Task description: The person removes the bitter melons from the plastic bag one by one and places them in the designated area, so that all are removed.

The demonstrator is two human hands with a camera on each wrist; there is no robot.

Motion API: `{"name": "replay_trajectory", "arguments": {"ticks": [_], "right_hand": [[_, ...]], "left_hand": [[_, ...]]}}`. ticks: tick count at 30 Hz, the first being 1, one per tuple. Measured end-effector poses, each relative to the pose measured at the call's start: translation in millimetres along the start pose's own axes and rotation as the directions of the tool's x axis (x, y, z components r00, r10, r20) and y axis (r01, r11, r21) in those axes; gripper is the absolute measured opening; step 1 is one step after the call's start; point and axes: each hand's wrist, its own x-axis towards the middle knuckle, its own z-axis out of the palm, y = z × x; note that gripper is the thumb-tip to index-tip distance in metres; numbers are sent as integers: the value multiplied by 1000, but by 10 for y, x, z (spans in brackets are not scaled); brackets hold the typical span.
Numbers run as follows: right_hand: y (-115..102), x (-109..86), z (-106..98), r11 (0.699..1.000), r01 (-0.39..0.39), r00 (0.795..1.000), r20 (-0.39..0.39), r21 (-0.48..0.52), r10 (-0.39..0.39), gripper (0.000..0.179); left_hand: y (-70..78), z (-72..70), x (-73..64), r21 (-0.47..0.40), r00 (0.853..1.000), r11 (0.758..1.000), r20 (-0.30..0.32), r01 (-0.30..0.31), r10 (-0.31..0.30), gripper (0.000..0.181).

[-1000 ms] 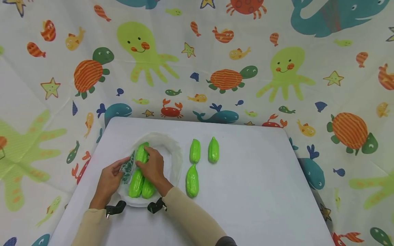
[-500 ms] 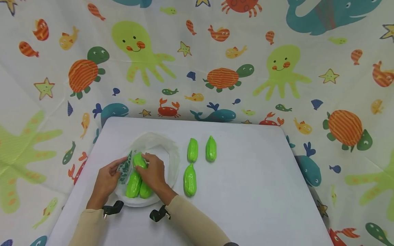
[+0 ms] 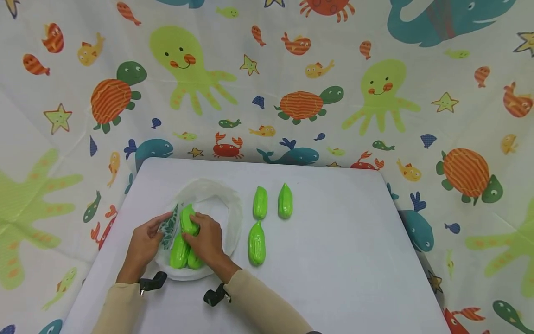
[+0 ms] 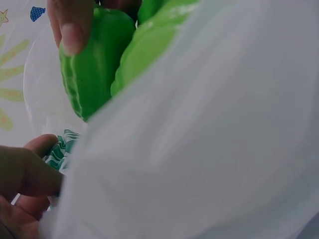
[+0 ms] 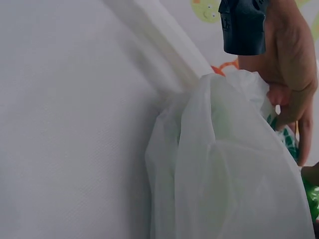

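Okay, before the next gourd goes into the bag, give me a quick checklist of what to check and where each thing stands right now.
1. Bag mouth held open: ok, the left hand pinches its printed edge.
2. Gourd in hand gripped: ok, the right hand has fingers curled on it.
3. That gourd fully inside the bag: cannot tell, the plastic hides how deep it sits.
4. Room left in the bag: cannot tell; two gourds already lie under the hand.
5. Loose gourds within reach: ok, three lie on the table right of the bag.
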Motion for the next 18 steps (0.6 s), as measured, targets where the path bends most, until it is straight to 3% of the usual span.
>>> {"name": "replay_trajectory", "arguments": {"ticks": [9, 18], "right_hand": [[29, -148, -166, 985, 33, 996, -90, 168, -18, 55], [61, -321, -426, 919, 43, 992, -125, 391, 7, 55]], "left_hand": [[17, -5, -26, 8, 1000, 1000, 9, 8, -8, 61], [33, 3, -35, -6, 1000, 1000, 8, 25, -25, 61]]}}
